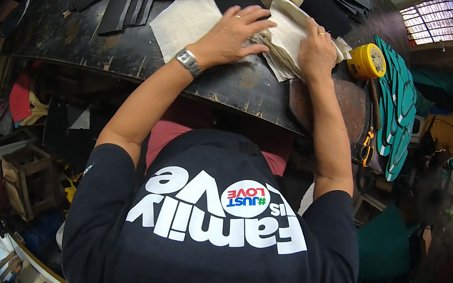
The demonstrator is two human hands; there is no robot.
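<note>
Covering cream cloth (287,34), the right hand (316,54) leaves its grip unclear; left hand (232,36) spread.

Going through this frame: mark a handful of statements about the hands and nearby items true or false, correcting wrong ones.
1. The right hand touches the stack of cream cloth. True.
2. The watch is worn on the right side. False: the watch is on the left.
3. The yellow tub is right of the right hand. True.
4. The teal pieces are left of the yellow tub. False: the teal pieces are to its right.
5. Black pieces lie left of the left hand. True.
</note>
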